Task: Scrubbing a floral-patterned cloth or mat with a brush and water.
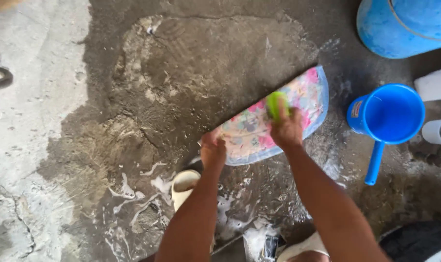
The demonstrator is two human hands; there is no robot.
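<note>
Head view looks straight down on a wet concrete floor (191,73), dark where soaked and pale and dry along its left edge. Near the floor's right side lies a flat patterned cloth (259,131), pink and pastel with a pale blue border; its upper long edge runs in a straight diagonal line, and what lies beyond that line is hard to make out. The right hand (286,128) presses down on the cloth with its fingers curled shut around a green scrub brush (274,104), most of which is hidden under the hand. The left hand (213,150) rests on the cloth's lower left end, fingers bent down against it; whether they pinch the fabric cannot be told. Suds streak the floor below the hands. Just right of the cloth stands a blue dipper (388,114) with a small orange-and-white label on its side. A large blue tub (405,24) is cut off at the top right corner.
</note>
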